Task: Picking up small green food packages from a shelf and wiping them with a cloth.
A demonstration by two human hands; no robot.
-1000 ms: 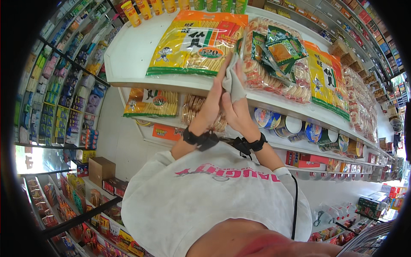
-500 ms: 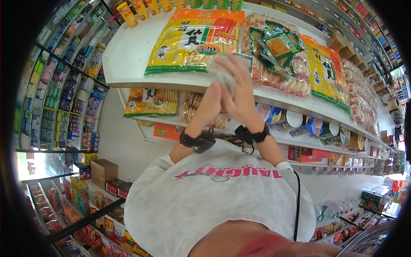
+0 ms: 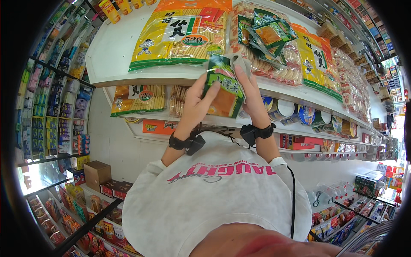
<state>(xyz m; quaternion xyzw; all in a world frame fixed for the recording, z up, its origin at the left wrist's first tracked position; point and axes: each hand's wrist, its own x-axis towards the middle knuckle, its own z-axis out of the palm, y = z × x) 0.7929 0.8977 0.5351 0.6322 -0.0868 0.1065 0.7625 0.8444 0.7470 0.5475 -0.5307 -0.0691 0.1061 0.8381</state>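
Observation:
A green snack packet (image 3: pixel 226 100) with an orange-brown picture is held up in front of the shelf edge, its printed side showing. My left hand (image 3: pixel 198 102) is closed on its left side, the thumb lying across the front. A pale grey cloth (image 3: pixel 242 63) is bunched at the packet's upper right. My right hand (image 3: pixel 253 95) is closed on this cloth and presses it against the packet's right edge. Behind the packet, a large yellow bag of rice crackers (image 3: pixel 175 38) lies on the shelf. Several similar green packets (image 3: pixel 274 36) lie in a loose pile to its right.
The white shelf (image 3: pixel 107 62) has a raised front edge. Clear bags of crackers (image 3: pixel 291 77) and another yellow bag (image 3: pixel 319 64) continue to the right. Round tubs (image 3: pixel 314 115) stand on the shelf below. A cardboard box (image 3: pixel 97 174) is at the lower left.
My hands have moved apart from a closed-together pose, and the packet's printed face has come into view between them. The shelf has shifted slightly up and left in view.

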